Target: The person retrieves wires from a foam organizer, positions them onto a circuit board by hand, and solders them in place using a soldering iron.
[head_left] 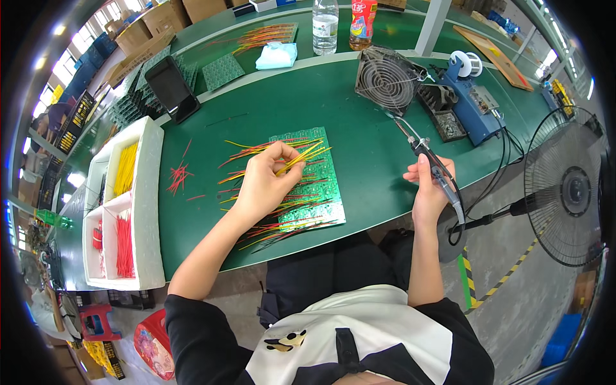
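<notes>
So we've got a green circuit board (pixel 312 183) lying flat on the green table (pixel 256 115), right in front of us near the table's front edge. It's bristling with thin wires (pixel 282 221) in red, yellow and dark colours that fan out past its left and bottom edges, so the board looks kinda hairy. Our left hand (pixel 260 186) rests on the board's left part, thumb and forefinger pinching a yellow wire (pixel 301 157) near the top, the other fingers curled under. Our right hand (pixel 428 189) is off the board to the right, past the table's edge, fingers wrapped tight around a soldering iron (pixel 431 160) whose tip points up toward the small fan (pixel 388 80).

What's hard to see: the left hand covers a good chunk of the board, so we can't tell where the wires actually go in. The iron's tip is too thin to make out clearly. The white tray (pixel 149 192) on the left holds more yellow and red wires, but its far side bends into the rim.
</notes>
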Action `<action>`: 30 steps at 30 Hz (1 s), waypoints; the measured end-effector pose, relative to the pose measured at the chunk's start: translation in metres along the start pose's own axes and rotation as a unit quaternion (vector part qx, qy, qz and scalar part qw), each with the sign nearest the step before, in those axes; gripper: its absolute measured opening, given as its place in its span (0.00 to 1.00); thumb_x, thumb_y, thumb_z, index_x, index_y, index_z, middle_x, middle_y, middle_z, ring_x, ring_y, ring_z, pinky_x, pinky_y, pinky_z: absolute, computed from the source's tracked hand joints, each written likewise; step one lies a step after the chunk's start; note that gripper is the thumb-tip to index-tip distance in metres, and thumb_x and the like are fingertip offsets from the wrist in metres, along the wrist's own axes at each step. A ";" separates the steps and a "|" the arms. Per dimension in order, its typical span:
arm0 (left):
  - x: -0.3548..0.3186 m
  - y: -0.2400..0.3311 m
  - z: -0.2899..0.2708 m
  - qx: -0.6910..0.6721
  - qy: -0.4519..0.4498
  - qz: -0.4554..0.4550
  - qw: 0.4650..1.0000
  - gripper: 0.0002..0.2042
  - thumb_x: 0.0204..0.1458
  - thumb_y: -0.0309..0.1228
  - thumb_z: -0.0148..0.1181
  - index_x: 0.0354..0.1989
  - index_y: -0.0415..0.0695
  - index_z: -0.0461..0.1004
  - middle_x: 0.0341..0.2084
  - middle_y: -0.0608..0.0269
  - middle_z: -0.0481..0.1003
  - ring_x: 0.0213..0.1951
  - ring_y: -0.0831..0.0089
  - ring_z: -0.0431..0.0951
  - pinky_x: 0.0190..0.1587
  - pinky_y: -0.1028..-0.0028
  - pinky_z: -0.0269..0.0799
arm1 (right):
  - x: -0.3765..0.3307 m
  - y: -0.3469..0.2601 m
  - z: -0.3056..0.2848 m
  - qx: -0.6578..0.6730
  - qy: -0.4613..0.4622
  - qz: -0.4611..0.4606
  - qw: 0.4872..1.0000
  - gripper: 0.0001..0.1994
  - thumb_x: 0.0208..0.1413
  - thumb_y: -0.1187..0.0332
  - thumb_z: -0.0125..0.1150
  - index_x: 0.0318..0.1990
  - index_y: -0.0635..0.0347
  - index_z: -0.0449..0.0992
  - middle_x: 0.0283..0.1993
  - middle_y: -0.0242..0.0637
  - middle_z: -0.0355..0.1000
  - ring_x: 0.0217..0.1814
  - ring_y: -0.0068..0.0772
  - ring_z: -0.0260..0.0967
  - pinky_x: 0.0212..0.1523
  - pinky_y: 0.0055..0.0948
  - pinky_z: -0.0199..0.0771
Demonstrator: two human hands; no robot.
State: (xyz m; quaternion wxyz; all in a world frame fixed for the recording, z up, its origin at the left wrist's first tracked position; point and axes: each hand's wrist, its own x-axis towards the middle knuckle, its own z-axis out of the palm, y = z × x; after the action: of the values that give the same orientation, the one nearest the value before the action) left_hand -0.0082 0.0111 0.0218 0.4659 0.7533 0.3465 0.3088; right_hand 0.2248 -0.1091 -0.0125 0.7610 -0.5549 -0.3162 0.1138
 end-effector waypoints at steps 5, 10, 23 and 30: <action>0.002 -0.007 -0.001 0.171 0.052 0.091 0.980 0.02 0.45 0.20 0.58 0.27 0.38 0.71 0.20 0.70 0.67 0.16 0.87 0.58 0.18 0.80 0.53 | 0.000 -0.002 0.002 0.005 0.002 0.000 1.000 0.10 0.54 0.71 0.58 0.37 0.68 0.65 0.25 0.40 0.71 0.21 0.26 0.70 0.25 0.19 0.71; 0.004 -0.018 0.005 0.196 0.089 0.213 0.953 0.04 0.42 0.20 0.61 0.28 0.38 0.73 0.22 0.64 0.69 0.14 0.81 0.58 0.18 0.79 0.54 | -0.005 -0.005 0.003 0.016 -0.010 0.014 1.000 0.11 0.53 0.70 0.58 0.38 0.68 0.66 0.26 0.41 0.71 0.22 0.27 0.71 0.25 0.21 0.71; 0.007 -0.027 0.004 0.187 0.109 0.208 0.954 0.06 0.42 0.19 0.60 0.30 0.38 0.74 0.24 0.64 0.70 0.14 0.81 0.57 0.17 0.80 0.54 | -0.038 -0.012 0.015 0.062 -0.114 0.080 0.988 0.08 0.53 0.74 0.58 0.36 0.67 0.66 0.25 0.41 0.71 0.21 0.24 0.70 0.23 0.21 0.74; 0.008 -0.029 0.002 0.180 0.102 0.208 0.956 0.05 0.42 0.19 0.60 0.29 0.37 0.74 0.23 0.64 0.70 0.15 0.81 0.57 0.18 0.80 0.55 | -0.045 -0.014 0.020 0.071 -0.167 0.100 0.978 0.08 0.51 0.76 0.58 0.36 0.68 0.65 0.27 0.40 0.72 0.24 0.23 0.71 0.25 0.21 0.74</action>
State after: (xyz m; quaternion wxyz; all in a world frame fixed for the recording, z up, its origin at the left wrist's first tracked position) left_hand -0.0093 0.0259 -0.0042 0.2101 0.8447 0.2773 0.4067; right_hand 0.1750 -0.1222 -0.0121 0.7200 -0.5010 -0.3731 0.3024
